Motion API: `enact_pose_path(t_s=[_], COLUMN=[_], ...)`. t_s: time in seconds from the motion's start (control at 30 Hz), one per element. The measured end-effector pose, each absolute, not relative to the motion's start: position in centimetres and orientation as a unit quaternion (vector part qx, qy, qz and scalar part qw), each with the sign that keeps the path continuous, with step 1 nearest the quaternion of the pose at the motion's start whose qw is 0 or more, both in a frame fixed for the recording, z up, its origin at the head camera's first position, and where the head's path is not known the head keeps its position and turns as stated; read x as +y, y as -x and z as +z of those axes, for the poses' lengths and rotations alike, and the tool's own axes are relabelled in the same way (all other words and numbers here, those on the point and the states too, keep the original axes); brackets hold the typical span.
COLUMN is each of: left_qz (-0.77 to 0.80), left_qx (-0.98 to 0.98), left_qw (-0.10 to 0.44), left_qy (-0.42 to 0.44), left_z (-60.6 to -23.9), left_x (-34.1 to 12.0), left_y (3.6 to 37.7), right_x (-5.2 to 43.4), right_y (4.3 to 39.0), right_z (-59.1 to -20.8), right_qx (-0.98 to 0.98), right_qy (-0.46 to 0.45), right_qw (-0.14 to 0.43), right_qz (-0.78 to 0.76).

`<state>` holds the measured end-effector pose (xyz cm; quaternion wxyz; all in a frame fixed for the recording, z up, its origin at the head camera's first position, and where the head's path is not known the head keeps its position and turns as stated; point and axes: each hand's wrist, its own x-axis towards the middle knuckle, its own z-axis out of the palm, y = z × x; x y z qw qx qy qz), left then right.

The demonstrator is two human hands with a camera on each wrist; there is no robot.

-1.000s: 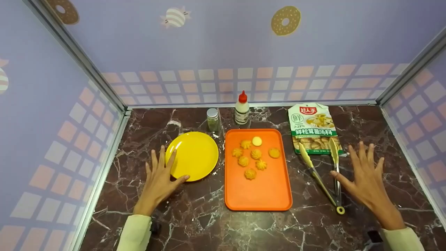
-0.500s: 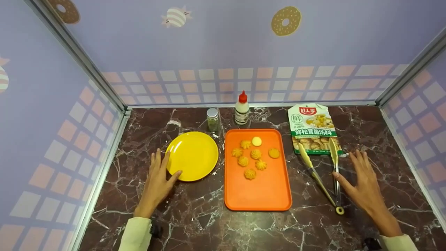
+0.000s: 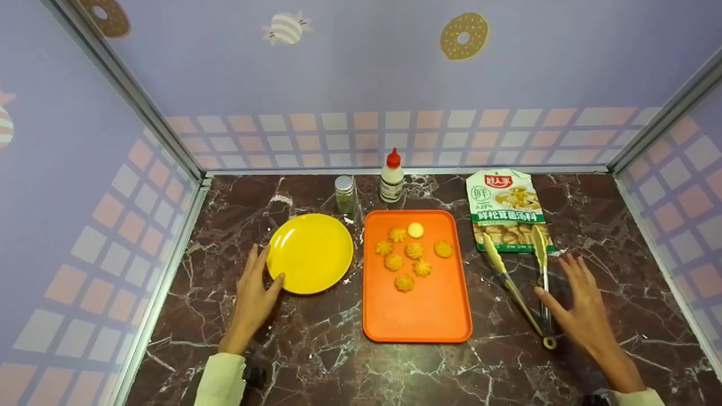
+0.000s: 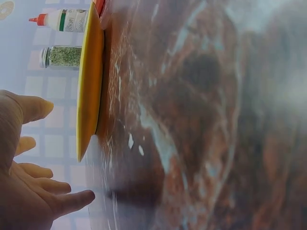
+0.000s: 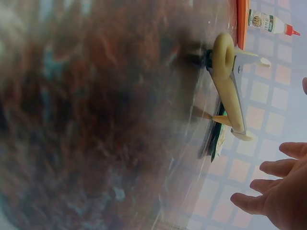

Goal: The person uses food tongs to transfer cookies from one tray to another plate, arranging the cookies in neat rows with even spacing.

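My left hand [image 3: 252,299] hovers at the left rim of a yellow plate [image 3: 310,254], fingers spread and holding nothing. In the left wrist view a gap shows between those fingers [image 4: 36,110] and the plate. On the right, my other hand [image 3: 581,310] is held with fingers extended beside a pair of tongs [image 3: 522,299]. Its thumb overlaps one tong arm from above, but in the right wrist view the visible fingers [image 5: 278,167] stand apart from the tongs. The tongs are spread, their yellow tips over the lower edge of a green-and-white food packet [image 3: 502,197].
Between the hands lies an orange tray [image 3: 417,321] with several piped cookies [image 3: 404,283] and a pale yellow disc [image 3: 415,230]. Behind stand a herb jar [image 3: 344,197] and a red-capped squeeze bottle [image 3: 391,180]. Patterned walls enclose the dark marbled countertop [image 3: 316,361].
Both hands have drawn back a little toward the person. The left fingers no longer overlap the plate as far as before. Plate, tray and tongs have stayed put.
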<state>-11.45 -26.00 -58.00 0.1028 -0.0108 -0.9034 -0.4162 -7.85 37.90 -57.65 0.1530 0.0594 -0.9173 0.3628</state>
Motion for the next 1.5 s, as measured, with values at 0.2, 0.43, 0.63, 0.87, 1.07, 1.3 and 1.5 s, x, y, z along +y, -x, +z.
enact_pose_path(t_s=[0.2,0.43,0.63,0.87,1.07,1.3,1.5], left_qz=[-0.442,-0.462,-0.475,-0.484,-0.499,-0.503,-0.517], left_qx=[-0.892,-0.878,-0.868,-0.864,-0.855,-0.848,-0.838], left_qw=[0.100,0.123,0.141,0.136,0.127,0.126,0.111], left_qy=[0.012,-0.004,-0.018,-0.039,-0.069,-0.111,-0.137], left_z=[-58.2,-58.2,-58.4,-58.5,-58.7,-59.0,-59.5], left_x=[-25.6,-25.3,-25.2,-25.0,-25.0,-25.3,-25.6], left_y=[11.6,11.8,11.8,11.9,11.8,12.1,12.1], right_x=[37.6,37.5,37.1,36.4,36.2,36.1,36.0], right_y=[7.7,7.4,7.1,7.2,7.3,7.5,7.5], right_z=[-57.7,-57.7,-57.8,-57.9,-58.6,-59.6,-60.6], right_qx=[-0.921,-0.909,-0.907,-0.911,-0.912,-0.915,-0.920], right_qy=[-0.047,-0.008,0.031,0.042,0.041,0.039,0.025], right_qw=[0.126,0.100,0.081,0.064,0.077,0.092,0.116], right_qz=[0.365,0.404,0.412,0.405,0.401,0.392,0.375])
